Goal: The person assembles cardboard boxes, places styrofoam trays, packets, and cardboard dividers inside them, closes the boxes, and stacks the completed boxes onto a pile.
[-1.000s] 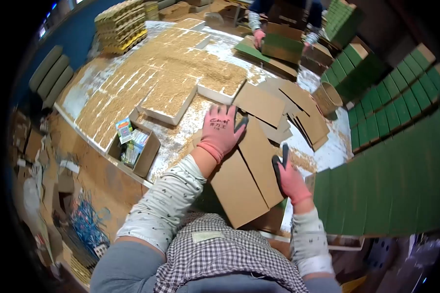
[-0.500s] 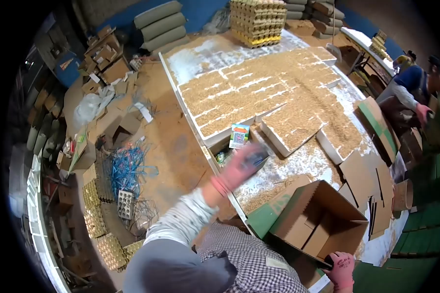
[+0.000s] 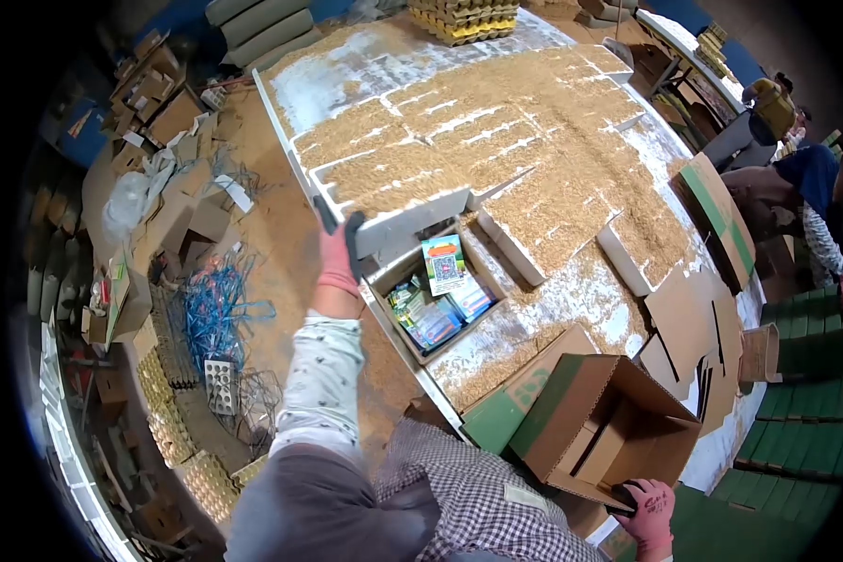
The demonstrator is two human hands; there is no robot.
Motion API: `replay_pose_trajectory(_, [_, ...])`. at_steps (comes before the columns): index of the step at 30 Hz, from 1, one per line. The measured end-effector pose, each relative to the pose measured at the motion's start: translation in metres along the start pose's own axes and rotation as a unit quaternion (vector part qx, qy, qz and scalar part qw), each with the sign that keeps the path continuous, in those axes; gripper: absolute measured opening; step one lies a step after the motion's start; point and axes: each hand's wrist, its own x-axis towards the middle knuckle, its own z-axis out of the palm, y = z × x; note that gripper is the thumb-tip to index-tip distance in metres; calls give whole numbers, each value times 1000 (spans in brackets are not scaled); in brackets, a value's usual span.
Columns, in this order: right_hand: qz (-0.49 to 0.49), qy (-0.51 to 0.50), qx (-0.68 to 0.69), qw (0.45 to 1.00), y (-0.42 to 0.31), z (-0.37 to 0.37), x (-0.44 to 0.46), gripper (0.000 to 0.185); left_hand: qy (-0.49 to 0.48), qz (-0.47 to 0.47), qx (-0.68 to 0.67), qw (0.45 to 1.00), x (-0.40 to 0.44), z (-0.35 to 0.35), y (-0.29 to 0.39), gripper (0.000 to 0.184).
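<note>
My left hand (image 3: 338,251), in a pink glove with dark fingertips, grips the near left corner of a white tray (image 3: 417,217) filled with tan, grainy material. Just right of that hand, an open carton (image 3: 398,335) holds colourful packets and a printed card (image 3: 445,264). My right hand (image 3: 650,513) is closed on the lower edge of an open brown and green cardboard box (image 3: 557,412). This box is tilted, its opening showing its inside and inner flaps. A flat green and brown cardboard piece (image 3: 510,407) lies beside it.
More filled trays cover the table (image 3: 323,89). Flat cardboard sheets (image 3: 681,323) lie right of the box, near a round container (image 3: 759,353). Green boxes (image 3: 806,403) are stacked at right, where a co-worker (image 3: 806,187) bends. Blue strapping (image 3: 214,304) lies on the floor.
The view has swung left. My left hand went from flat cardboard, past the carton of packets, to the tray's corner. My right hand now holds an opened box, its position steady over the last half second.
</note>
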Motion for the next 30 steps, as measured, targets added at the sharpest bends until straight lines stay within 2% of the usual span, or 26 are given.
replay_pose_trajectory(2, [6,10,0,1000,0,0,-1,58,-39,-3,-47,998,-10,-3,21,59])
replay_pose_trajectory(5, [-39,77,-15,996,-4,-8,-1,69,-119,28,-18,992,-56,-1,58,38])
replay_pose_trajectory(6, [-69,94,1,993,-3,-9,-2,78,-165,37,-28,985,-73,9,69,32])
replay_pose_trajectory(7, [-86,116,23,989,-1,-8,-4,84,-203,1,-101,974,-95,23,79,33])
replay_pose_trajectory(9, [-107,116,55,986,16,-2,-17,99,-279,-73,-105,952,-157,68,100,35])
replay_pose_trajectory(10, [-51,157,201,965,29,19,-23,111,-298,-117,-127,939,-183,83,96,35])
replay_pose_trajectory(11, [-42,192,399,895,16,1,-12,109,-300,-126,-142,935,-199,93,75,31])
replay_pose_trajectory(12, [-51,214,554,803,19,10,-9,103,-330,-171,-159,915,-226,110,65,28])
replay_pose_trajectory(13, [-4,171,687,706,16,-5,-9,101,-357,-216,-172,892,-254,126,55,26])
replay_pose_trajectory(14, [-104,179,717,666,27,0,-9,95,-371,-242,-161,882,-275,139,47,23])
replay_pose_trajectory(15, [-118,218,797,551,32,-1,-8,86,-430,-148,-97,885,-289,144,28,22])
replay_pose_trajectory(17, [-67,311,775,546,35,7,-18,61,-523,-142,-44,839,-316,151,11,39])
replay_pose_trajectory(18, [-4,359,667,653,39,14,-31,45,-566,-131,-8,814,-325,153,5,49])
replay_pose_trajectory(19, [49,395,553,732,44,21,-42,41,-598,-93,33,795,-325,153,1,60])
replay_pose_trajectory(20, [92,414,495,758,43,28,-57,37,-614,-4,101,783,-322,152,-2,62])
replay_pose_trajectory(22, [142,410,572,696,39,27,-86,29,-598,212,250,732,-320,151,1,64])
replay_pose_trajectory(23, [157,395,616,663,34,22,-99,26,-614,213,188,736,-319,145,-18,64])
replay_pose_trajectory(25, [158,368,604,689,15,15,-105,19,-581,268,256,724,-327,142,-28,61])
replay_pose_trajectory(26, [148,366,539,744,7,16,-99,18,-572,302,287,706,-325,141,-32,60])
replay_pose_trajectory(28, [234,271,675,645,-3,-2,-73,22,-550,189,148,800,-300,134,-48,57])
replay_pose_trajectory(29, [207,270,760,553,-40,-36,-44,28,-466,299,209,806,-281,135,-36,57])
replay_pose_trajectory(30, [238,204,704,638,-21,-24,-39,45,-391,408,306,766,-255,139,-1,52])
